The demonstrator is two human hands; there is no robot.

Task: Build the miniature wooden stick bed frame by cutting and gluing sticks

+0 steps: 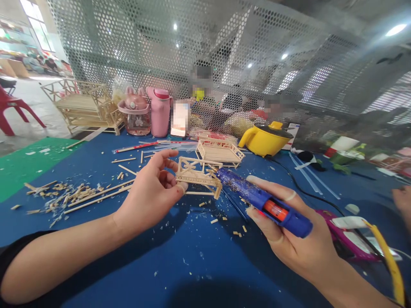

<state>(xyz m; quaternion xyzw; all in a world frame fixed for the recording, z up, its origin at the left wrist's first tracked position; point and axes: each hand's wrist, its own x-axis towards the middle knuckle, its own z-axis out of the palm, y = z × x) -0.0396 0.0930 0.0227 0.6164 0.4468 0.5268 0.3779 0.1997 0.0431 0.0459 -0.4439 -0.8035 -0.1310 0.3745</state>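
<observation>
My left hand (154,184) pinches the left end of a small wooden stick frame (195,176), holding it above the blue table. The frame is built from thin round sticks with crossed braces along one side. In my right hand (298,235) is a blue glue gun (263,201), its fingers wrapped round the body. The gun's nozzle meets the right end of the stick frame; whether it touches cannot be made out. Behind the frame stands a second stick model (220,153), like a low railed platform.
Loose sticks (99,196) and cut bits litter the table's left side. At the back stand a larger stick model (86,107), a pink bottle (160,113), a clear jug (138,122), a phone (180,119) and a yellow pot (268,139). A black cord (298,184) runs along the right.
</observation>
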